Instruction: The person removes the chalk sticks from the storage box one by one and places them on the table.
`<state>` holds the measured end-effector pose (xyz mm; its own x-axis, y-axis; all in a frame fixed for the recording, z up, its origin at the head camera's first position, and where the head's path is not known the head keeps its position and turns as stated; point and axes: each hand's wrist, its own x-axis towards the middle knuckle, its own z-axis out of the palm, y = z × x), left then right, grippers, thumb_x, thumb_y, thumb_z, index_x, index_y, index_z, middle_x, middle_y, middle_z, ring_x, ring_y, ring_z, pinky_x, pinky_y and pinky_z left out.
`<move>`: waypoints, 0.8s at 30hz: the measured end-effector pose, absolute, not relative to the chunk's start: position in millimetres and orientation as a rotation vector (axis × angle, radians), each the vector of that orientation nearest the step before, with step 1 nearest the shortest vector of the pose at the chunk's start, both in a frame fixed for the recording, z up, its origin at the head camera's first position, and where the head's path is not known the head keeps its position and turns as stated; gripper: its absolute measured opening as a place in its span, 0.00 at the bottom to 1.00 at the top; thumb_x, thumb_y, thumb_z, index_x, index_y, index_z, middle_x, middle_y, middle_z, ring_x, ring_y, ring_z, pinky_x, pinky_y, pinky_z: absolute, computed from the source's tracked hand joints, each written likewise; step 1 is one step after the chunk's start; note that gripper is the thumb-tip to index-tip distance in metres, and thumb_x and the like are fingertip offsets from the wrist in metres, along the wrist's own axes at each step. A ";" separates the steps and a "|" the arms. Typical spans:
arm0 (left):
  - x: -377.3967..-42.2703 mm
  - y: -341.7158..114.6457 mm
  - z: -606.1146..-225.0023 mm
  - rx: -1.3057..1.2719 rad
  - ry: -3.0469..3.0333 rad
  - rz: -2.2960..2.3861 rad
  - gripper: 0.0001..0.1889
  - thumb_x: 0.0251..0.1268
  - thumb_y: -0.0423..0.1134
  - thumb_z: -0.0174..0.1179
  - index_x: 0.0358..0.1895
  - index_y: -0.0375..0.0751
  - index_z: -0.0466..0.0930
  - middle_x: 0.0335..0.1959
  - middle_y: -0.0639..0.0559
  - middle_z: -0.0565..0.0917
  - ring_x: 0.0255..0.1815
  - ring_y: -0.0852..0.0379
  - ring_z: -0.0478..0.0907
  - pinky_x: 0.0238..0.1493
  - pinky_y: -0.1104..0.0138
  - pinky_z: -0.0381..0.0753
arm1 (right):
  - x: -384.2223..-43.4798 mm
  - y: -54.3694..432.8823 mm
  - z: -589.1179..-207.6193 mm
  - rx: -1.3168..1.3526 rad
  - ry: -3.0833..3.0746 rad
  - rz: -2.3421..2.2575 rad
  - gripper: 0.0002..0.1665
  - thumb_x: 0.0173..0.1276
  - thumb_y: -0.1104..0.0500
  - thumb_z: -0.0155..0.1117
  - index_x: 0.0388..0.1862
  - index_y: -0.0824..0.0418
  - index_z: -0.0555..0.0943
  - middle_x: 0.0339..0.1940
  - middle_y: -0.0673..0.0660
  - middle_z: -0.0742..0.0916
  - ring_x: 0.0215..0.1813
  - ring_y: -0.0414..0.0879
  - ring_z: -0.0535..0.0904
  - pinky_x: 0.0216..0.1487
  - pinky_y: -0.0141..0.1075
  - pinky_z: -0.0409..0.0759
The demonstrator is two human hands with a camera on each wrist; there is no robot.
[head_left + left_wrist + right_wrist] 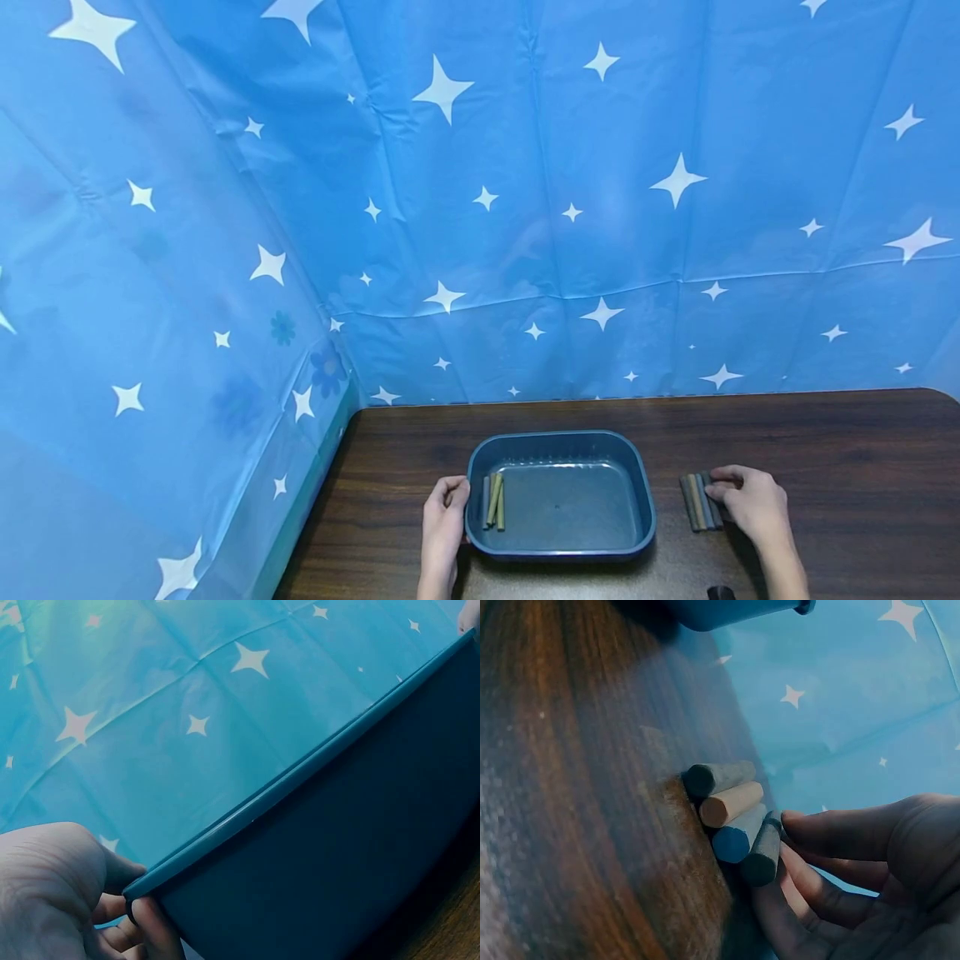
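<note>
My left hand (444, 521) pinches the left rim of a blue plastic basin (573, 508), thumb above and fingers below the lip in the left wrist view. Inside, along its left wall, lie two yellowish chalk sticks (500, 507) and a greyish one (485, 502). To the right of the basin, my right hand (753, 504) pinches a dark chalk stick (762, 855) between thumb and fingers. This stick slants at the end of a short row, beside a blue chalk stick (733, 841), an orange-brown one (731, 805) and a dark grey-green one (718, 777).
Everything stands on a dark wood table (405, 450). A blue curtain (510, 250) with white stars hangs behind it and along the left side. A small black object (721, 592) shows at the front edge of the head view, near my right forearm.
</note>
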<state>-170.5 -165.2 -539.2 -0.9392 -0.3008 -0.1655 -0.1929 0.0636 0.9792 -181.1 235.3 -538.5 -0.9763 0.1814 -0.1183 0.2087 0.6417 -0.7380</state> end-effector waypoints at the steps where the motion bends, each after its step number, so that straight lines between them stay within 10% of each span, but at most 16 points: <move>1: -170.6 -165.1 -539.1 0.521 -2.231 -2.029 0.15 0.79 0.37 0.54 0.56 0.27 0.77 0.35 0.46 0.82 0.21 0.58 0.71 0.15 0.71 0.69 | -181.3 234.7 -538.3 0.335 2.824 -1.269 0.18 0.71 0.65 0.65 0.52 0.79 0.82 0.37 0.66 0.90 0.46 0.68 0.83 0.61 0.70 0.66; 24: -169.5 -164.2 -538.8 0.510 -2.220 -2.023 0.15 0.79 0.37 0.54 0.56 0.27 0.78 0.34 0.46 0.82 0.19 0.59 0.70 0.16 0.71 0.69 | -179.0 224.7 -533.9 0.462 2.918 -1.248 0.13 0.72 0.69 0.60 0.48 0.79 0.83 0.37 0.70 0.88 0.44 0.68 0.82 0.56 0.66 0.71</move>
<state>-169.5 -164.2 -538.8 -0.9396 -0.3066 -0.1522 -0.1800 0.0643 0.9816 -179.0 224.7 -533.9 -0.9563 0.2877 -0.0521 0.2364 0.6562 -0.7166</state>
